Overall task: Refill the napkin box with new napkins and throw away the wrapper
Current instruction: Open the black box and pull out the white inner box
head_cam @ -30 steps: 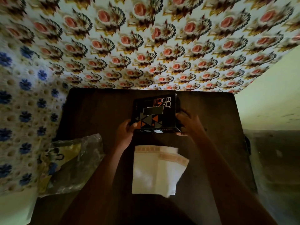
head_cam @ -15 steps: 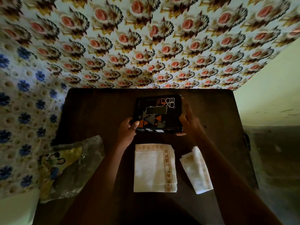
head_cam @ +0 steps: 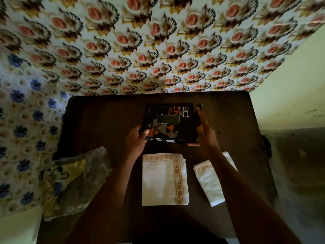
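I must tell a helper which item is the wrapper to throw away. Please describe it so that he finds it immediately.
On the dark table, look at the near left corner. The wrapper lies there, crumpled clear plastic with yellow print. Unlike the flat white napkins beside it, it is shiny and wrinkled.

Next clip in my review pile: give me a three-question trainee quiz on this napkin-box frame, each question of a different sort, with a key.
1. True or false: both hands grip the black napkin box.
2. Multiple choice: where does the plastic wrapper lie?
A. inside the box
B. on the table's left edge
C. under the napkin stack
3. Short answer: how many separate lots of white napkins lie on the table near the person?

Key
1. True: the left hand grips the near left corner, the right hand the right side.
2. B.
3. Two: a larger stack between the arms and a smaller folded lot partly under the right forearm.
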Motion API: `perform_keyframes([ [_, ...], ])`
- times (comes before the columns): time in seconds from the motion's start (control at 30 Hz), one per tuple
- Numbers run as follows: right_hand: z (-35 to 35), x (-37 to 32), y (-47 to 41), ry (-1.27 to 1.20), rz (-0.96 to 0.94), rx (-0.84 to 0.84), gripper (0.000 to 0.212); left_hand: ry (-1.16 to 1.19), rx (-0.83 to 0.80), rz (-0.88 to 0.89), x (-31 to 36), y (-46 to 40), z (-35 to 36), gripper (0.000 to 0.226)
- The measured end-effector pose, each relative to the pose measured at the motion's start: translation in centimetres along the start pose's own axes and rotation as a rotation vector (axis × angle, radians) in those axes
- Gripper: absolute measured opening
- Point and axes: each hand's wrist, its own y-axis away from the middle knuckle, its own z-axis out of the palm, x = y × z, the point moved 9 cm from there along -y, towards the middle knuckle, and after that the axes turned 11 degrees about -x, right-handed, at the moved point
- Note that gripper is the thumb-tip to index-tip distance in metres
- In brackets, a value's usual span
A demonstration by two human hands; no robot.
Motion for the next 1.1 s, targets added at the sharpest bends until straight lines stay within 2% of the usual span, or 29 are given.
perform_keyframes([
  [0.07,-1.2,-0.1,0.4,-0.015,0.011,0.054,0.053,0.009,-0.003,0.003,0.9,0.8,-0.2,0.065],
  [0.13,-1.7,0.0,0.3,0.042,-0.011,0.027,0.05,0.021,-0.025,0.005,1.7,1.2,0.1,0.045],
  [0.2,-1.7,0.4,0.1,0.037,0.016,0.002,0.046,0.015,-0.014,-0.011,1.8,1.2,0.1,0.044],
  [0.3,-2.8,0.9,0.5,0.005,0.074,0.12,0.037,0.04,-0.003,-0.037,1.7,1.3,0.1,0.045],
  [0.37,-3.7,1.3,1.2,-0.018,0.078,0.203,0.043,0.144,0.003,-0.055,1.5,1.6,-0.1,0.025],
  [0.43,-4.1,2.0,1.8,-0.195,0.084,0.244,0.053,0.31,0.013,-0.061,1.1,1.9,-0.5,0.005],
  [0.5,-4.1,2.0,2.3,-0.356,0.053,0.26,0.06,0.376,0.011,-0.049,0.5,1.7,-1.1,0.023],
  [0.57,-3.7,1.2,2.4,-0.443,0.016,0.262,0.062,0.235,0.074,0.008,1.5,1.8,-2.3,0.038],
  [0.63,-3.3,0.3,2.4,-0.502,-0.014,0.266,0.064,0.027,0.215,0.108,3.8,2.5,-3.3,0.036],
  [0.73,-2.5,-1.1,2.0,-0.578,-0.06,0.248,0.074,-0.061,0.304,0.313,8.1,4.9,-2.3,0.026],
  [0.83,-1.6,-1.9,1.7,-0.601,-0.056,0.222,0.08,-0.125,0.273,0.444,10.8,6.3,0.0,0.037],
  [0.97,-1.4,-2.3,1.4,-0.544,-0.048,0.206,0.082,-0.234,0.125,0.597,13.0,5.6,2.3,0.039],
  [1.1,-1.2,-2.7,1.0,-0.535,-0.064,0.18,0.089,-0.195,0.137,0.531,12.5,5.0,1.8,0.044],
])
